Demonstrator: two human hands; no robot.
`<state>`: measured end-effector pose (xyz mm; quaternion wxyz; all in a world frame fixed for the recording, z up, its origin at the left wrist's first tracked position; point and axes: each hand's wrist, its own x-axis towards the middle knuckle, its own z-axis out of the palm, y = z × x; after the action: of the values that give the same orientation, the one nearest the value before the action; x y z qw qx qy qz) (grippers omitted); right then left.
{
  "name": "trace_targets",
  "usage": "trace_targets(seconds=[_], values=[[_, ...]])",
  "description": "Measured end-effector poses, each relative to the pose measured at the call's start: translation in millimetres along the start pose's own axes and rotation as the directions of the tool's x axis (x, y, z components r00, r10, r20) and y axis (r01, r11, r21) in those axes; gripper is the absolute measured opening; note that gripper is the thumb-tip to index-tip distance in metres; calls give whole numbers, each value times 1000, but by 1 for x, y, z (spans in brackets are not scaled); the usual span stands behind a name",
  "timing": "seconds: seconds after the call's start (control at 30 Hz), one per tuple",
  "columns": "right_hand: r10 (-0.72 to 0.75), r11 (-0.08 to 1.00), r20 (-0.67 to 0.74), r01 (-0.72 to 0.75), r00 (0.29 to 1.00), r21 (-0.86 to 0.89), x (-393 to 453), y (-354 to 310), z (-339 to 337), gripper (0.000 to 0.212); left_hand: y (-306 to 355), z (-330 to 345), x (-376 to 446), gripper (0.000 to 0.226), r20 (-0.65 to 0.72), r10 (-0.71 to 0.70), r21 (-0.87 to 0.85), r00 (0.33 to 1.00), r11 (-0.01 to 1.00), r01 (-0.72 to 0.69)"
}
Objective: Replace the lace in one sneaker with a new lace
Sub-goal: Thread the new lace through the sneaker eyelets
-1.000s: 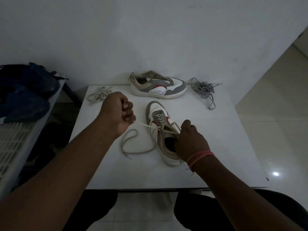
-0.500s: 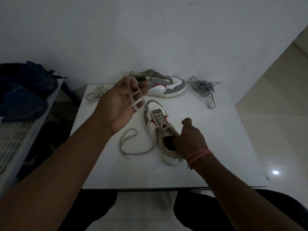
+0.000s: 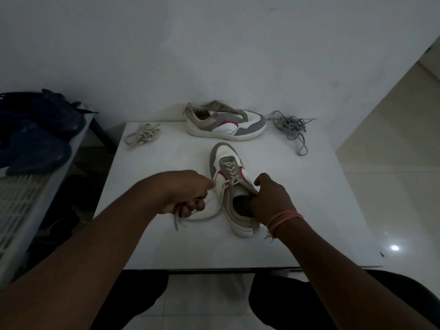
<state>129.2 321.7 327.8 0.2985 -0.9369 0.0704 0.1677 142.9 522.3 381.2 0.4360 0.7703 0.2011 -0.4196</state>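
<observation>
- Here we see the near sneaker (image 3: 228, 186) lying on the white table (image 3: 309, 210), toe pointing away from us, heel toward the table's front edge.
- Our left hand (image 3: 185, 194) sits just left of the sneaker, fingers curled round a cream lace (image 3: 204, 216); the lace runs from the hand up to the eyelets, and a loose loop of it trails across the table below the hand, with a short end hanging down past the fingers.
- The lace is crossed through the upper rows of eyelets on the grey tongue panel.
- Our right hand (image 3: 271, 198) grips the sneaker at its collar, fingers curled over the rim of the opening and thumb raised beside the tongue; a pink band (image 3: 284, 219) circles that wrist.
- A second sneaker (image 3: 226, 126) rests on its sole at the far edge of the table, sideways to us, with no lace in its eyelets.
- A bundled cream lace (image 3: 142, 136) lies at the far left corner, well apart from both sneakers.
- A tangled grey lace (image 3: 291, 127) lies at the far right, just beside the second sneaker's toe.
- Dark blue cloth (image 3: 35, 136) is heaped on a white slatted rack (image 3: 21, 206) left of the table.
</observation>
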Motion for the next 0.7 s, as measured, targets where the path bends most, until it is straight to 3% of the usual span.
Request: trace_targets(seconds=[0.13,0.23,0.33,0.37,0.47,0.57,0.7], values=[[-12,1000,-13,12,1000,-26,0,2,2,39,-23,15,30,39,-292,29,-10,956,999,-33],[-26,999,-24,25,999,-42,1,2,4,38,-38,25,54,31,-324,37,126,945,992,4],[-41,997,-38,39,998,-59,2,4,6,35,-42,37,62,82,-405,89,186,910,982,-14],[-45,997,-38,43,998,-62,3,4,6,34,-40,38,62,83,-431,178,278,885,959,-58],[-57,996,-36,54,998,-64,4,4,7,34,-34,39,59,44,-422,430,481,798,852,-205],[-58,996,-34,56,998,-73,4,5,8,35,-29,44,56,22,-419,524,501,742,815,-292],[-49,997,-14,48,999,-65,6,6,7,37,-15,40,43,29,-432,503,451,749,839,-303]])
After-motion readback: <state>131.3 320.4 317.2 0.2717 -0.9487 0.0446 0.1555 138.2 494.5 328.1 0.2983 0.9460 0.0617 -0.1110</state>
